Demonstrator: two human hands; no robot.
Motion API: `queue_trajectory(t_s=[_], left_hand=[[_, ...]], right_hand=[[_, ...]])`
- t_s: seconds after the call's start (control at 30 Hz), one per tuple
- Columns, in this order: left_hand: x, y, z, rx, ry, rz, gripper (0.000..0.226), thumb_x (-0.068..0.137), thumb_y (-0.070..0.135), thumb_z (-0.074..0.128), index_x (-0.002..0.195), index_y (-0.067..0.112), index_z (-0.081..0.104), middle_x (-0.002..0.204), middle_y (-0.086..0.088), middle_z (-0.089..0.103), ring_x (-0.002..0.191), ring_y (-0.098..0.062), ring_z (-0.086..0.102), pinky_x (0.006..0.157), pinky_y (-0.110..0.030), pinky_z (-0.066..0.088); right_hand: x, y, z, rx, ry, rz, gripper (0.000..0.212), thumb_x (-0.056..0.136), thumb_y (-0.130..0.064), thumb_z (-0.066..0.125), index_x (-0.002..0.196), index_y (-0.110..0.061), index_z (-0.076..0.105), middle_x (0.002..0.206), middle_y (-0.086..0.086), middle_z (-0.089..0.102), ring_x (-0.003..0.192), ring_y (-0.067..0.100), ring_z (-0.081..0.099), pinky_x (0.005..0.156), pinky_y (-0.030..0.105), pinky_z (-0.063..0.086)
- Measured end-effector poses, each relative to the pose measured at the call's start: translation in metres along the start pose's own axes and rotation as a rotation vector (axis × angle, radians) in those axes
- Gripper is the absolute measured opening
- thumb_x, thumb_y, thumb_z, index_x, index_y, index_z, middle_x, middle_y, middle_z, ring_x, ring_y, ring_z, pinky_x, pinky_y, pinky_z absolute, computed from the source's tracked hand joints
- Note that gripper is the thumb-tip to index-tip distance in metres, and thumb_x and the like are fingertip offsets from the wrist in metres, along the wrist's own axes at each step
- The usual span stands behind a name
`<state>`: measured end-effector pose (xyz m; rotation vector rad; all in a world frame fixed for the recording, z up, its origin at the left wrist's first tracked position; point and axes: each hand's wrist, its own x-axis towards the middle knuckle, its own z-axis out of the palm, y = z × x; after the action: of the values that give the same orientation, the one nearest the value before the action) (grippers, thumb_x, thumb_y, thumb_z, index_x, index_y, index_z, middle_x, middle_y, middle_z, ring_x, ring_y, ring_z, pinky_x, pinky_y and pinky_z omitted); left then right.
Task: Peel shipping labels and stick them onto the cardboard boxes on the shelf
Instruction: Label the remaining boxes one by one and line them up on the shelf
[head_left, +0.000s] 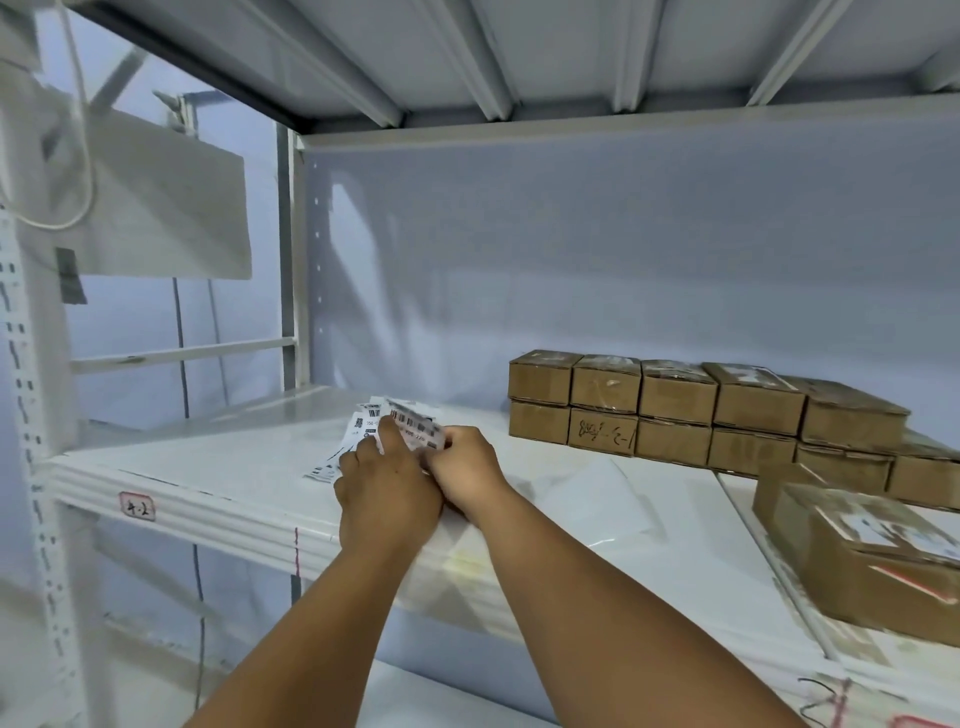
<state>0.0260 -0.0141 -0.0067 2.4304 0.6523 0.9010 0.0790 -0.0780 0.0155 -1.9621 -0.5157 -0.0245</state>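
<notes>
From the head view, two bare forearms reach in from the bottom edge and meet over the front part of the shelf (208, 467). The left hand (387, 493) has its fingers curled round a fanned bundle of shipping labels (410, 421), holding it up off the shelf so that the edges are free to work. The right hand (467, 467) is closed in a pinch on the bundle's near right edge, probably to lift one label from its backing. The fingertips themselves are hidden behind the knuckles.

The labels are white slips printed with black barcodes and small text, splayed like cards, some drooping to the left below the left hand. They look thin and limp.

The cardboard boxes (675, 405) stand well apart to the right, stacked two high in a row against the back wall, taped on top, one with handwriting on its face. A larger box (857, 556) lies nearer at the right edge with a label already on its top. A pink tag (136, 506) marks the shelf lip.
</notes>
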Motion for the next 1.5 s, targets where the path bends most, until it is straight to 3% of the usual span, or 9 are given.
queue_trajectory(t_s=[0.13,0.23,0.43,0.73,0.9,1.07,1.23,1.4,1.5], left_hand=[[-0.001,0.0,-0.002,-0.008,0.023,0.011,0.085,0.082,0.025,0.057,0.149,0.009,0.007,0.14,-0.018,0.034,0.124,-0.037,0.033,0.099,-0.044,0.034],[-0.001,0.0,0.0,0.056,0.013,0.008,0.085,0.083,0.03,0.056,0.148,0.008,0.007,0.138,-0.016,0.039,0.124,-0.036,0.037,0.098,-0.043,0.034],[0.002,0.0,0.001,0.152,0.013,-0.006,0.064,0.086,0.033,0.051,0.14,0.011,0.025,0.116,-0.007,0.057,0.112,-0.029,0.052,0.098,-0.042,0.028],[0.001,-0.002,-0.001,0.195,0.09,0.06,0.022,0.076,0.01,0.054,0.097,0.011,0.06,0.091,-0.006,0.061,0.093,-0.028,0.058,0.09,-0.038,0.035],[-0.019,0.014,-0.013,-0.365,0.218,0.233,0.018,0.093,0.007,0.045,0.082,0.01,0.059,0.079,-0.006,0.061,0.08,-0.03,0.056,0.066,-0.033,0.038],[-0.043,0.083,-0.043,-1.402,-0.189,-0.187,0.042,0.096,0.045,0.042,0.088,0.01,0.064,0.083,-0.007,0.066,0.078,-0.018,0.063,0.077,-0.029,0.05],[-0.068,0.133,-0.043,-1.449,-0.486,-0.129,0.02,0.095,0.016,0.053,0.102,0.002,0.065,0.096,-0.011,0.07,0.082,-0.018,0.069,0.069,-0.023,0.056],[-0.092,0.162,-0.042,-1.526,-0.446,-0.193,0.008,0.092,0.011,0.058,0.092,0.005,0.063,0.091,-0.01,0.07,0.072,-0.017,0.07,0.058,-0.02,0.056],[-0.101,0.173,-0.039,-1.505,-0.357,-0.253,0.012,0.091,0.009,0.06,0.101,0.002,0.062,0.088,-0.011,0.068,0.068,-0.018,0.068,0.059,-0.019,0.057]], right_hand=[[0.014,0.005,0.006,0.209,0.127,0.091,0.022,0.086,-0.02,0.054,0.104,-0.017,0.064,0.107,0.008,0.07,0.099,0.029,0.066,0.088,0.044,0.053],[0.015,0.006,0.003,0.273,0.206,0.111,0.014,0.092,-0.02,0.047,0.101,-0.024,0.058,0.11,0.009,0.068,0.101,0.032,0.064,0.089,0.047,0.052],[0.007,0.002,-0.011,0.497,0.42,0.176,0.023,0.099,-0.017,0.04,0.114,-0.016,0.057,0.112,0.009,0.064,0.101,0.03,0.062,0.089,0.046,0.053],[-0.024,-0.016,-0.025,0.309,0.43,-0.072,0.014,0.097,-0.02,0.049,0.096,-0.011,0.06,0.096,0.004,0.066,0.084,0.018,0.057,0.068,0.023,0.038],[-0.046,-0.025,-0.071,0.333,0.483,-0.142,0.008,0.095,-0.018,0.055,0.092,-0.013,0.059,0.084,-0.002,0.063,0.081,0.018,0.061,0.069,0.028,0.047],[-0.066,-0.026,-0.125,0.348,0.632,-0.137,0.03,0.089,-0.014,0.063,0.101,-0.021,0.037,0.085,0.0,0.06,0.082,0.024,0.065,0.07,0.04,0.054],[-0.09,-0.02,-0.169,0.211,0.69,-0.133,0.034,0.09,-0.01,0.061,0.1,-0.02,0.03,0.097,0.001,0.06,0.082,0.021,0.059,0.065,0.028,0.042],[-0.113,-0.008,-0.208,0.056,0.729,-0.115,0.017,0.087,-0.012,0.064,0.09,-0.018,0.048,0.119,0.008,0.052,0.073,0.002,0.046,0.062,0.018,0.027],[-0.126,-0.002,-0.223,-0.036,0.6,-0.134,0.021,0.088,-0.036,0.063,0.092,-0.016,0.069,0.135,0.006,0.042,0.106,0.005,0.042,0.078,0.01,0.024]])
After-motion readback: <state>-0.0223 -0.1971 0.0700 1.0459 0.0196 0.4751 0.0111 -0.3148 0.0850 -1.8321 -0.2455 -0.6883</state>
